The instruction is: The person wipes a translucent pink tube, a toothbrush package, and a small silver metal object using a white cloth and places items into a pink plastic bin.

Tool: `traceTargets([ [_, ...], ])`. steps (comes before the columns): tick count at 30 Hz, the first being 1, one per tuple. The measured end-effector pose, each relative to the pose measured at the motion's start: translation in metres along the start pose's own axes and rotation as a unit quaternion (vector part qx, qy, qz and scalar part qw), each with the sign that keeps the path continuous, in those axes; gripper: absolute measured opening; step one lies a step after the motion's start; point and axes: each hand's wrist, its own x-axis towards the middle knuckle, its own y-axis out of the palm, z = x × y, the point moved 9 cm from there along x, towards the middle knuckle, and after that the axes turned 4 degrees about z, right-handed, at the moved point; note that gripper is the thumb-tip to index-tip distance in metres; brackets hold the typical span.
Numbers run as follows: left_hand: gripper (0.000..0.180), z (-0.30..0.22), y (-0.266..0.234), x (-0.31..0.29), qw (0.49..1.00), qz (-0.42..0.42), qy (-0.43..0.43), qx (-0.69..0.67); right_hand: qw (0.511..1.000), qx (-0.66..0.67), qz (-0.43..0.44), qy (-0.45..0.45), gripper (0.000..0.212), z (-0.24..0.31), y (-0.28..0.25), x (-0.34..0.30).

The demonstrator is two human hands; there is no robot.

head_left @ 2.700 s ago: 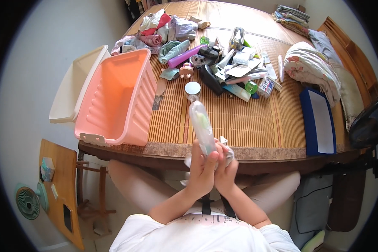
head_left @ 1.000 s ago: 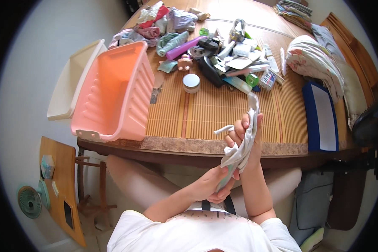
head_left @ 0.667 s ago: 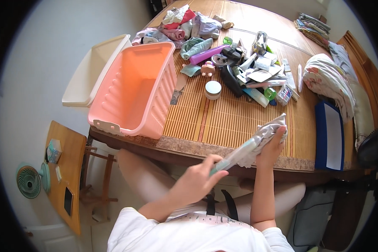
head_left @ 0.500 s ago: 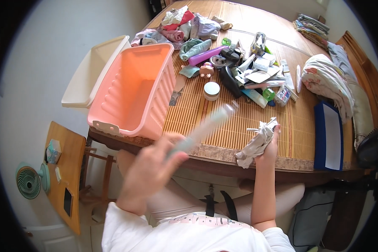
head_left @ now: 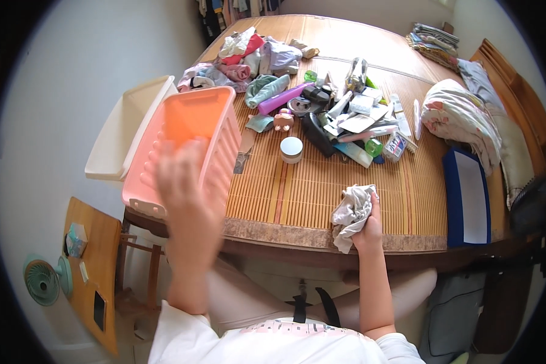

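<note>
My left hand (head_left: 183,179), smeared by motion, is over the near part of the pink storage bin (head_left: 229,145). Its fingers are too blurred to tell whether they hold anything. The bin stands at the table's left edge with its orange-lit inside facing up. My right hand (head_left: 372,227) is closed round a crumpled off-white cloth (head_left: 352,212) above the table's front edge. Between the hands and the heap, a round jar with a white lid (head_left: 291,149) stands upright on the bamboo mat (head_left: 273,194).
A mixed heap of tubes, bottles and small boxes (head_left: 358,124) lies mid-table, with piled clothes (head_left: 249,60) behind left. A cream bin (head_left: 130,127) sits beside the pink one. At right are a blue open box (head_left: 467,197) and a bundled floral quilt (head_left: 461,115).
My left hand has swung left and forward from the table's front edge to the pink bin. The pale long bottle it held no longer shows. The view has shifted slightly.
</note>
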Motion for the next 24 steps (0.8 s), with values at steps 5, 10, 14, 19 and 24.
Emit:
traceTargets([
  [5, 0.042, -0.135, 0.106, -0.038, 0.946, 0.179, 0.177, -0.202, 0.997, -0.002, 0.082, -0.007, 0.058, 0.001, 0.022, 0.002],
  [10, 0.055, -0.203, 0.22, -0.004, 0.953, 0.149, 0.245, -0.1, 0.982, 0.124, 0.131, -0.059, 0.053, 0.017, 0.004, 0.007],
  [14, 0.043, -0.19, 0.288, 0.042, 0.97, 0.17, 0.174, -0.025, 0.985, 0.161, 0.048, -0.047, 0.055, 0.014, 0.005, 0.011],
  [19, 0.036, -0.169, 0.296, 0.042, 0.981, 0.111, 0.16, -0.023, 0.981, 0.178, 0.061, -0.037, 0.054, 0.008, 0.001, 0.013],
  [24, 0.023, -0.149, 0.224, 0.014, 0.97, 0.088, 0.126, -0.187, 0.974, 0.182, 0.129, -0.045, 0.049, 0.009, -0.005, 0.014],
])
